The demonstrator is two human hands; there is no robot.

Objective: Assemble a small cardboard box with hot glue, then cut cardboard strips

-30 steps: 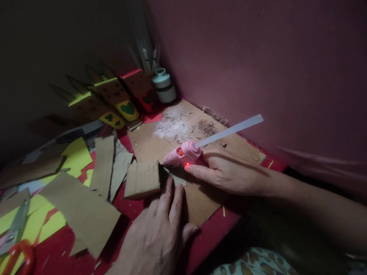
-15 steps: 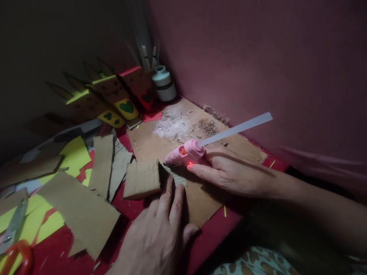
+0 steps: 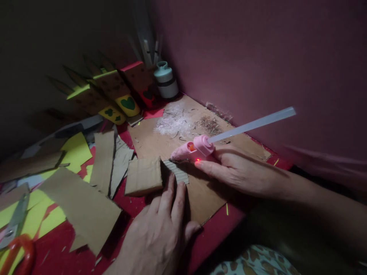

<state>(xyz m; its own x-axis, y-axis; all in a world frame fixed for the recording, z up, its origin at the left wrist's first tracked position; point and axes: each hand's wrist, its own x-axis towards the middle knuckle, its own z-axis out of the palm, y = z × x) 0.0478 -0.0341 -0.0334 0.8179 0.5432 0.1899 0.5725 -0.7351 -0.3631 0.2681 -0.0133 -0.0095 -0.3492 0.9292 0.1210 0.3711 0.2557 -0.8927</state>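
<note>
Pink glue gun: gripped in our right hand, aimed at the ridged cardboard's far edge. Our left hand: laid flat across its near end. Cardboard block, left: seemingly formed, undecorated. Decorated boxes, far left: apparently finished.

A red tabletop (flecked with bits) carries a brown board and cut cardboard.

This is a craft corner, its red bench against a pink wall; whether in a home or a workshop cannot be told. Cardboard offcuts, yellow paper and orange-handled scissors crowd the bench's left side, decorated boxes stand toward its far corner, and a pink glue gun is held nearer the front edge.
</note>
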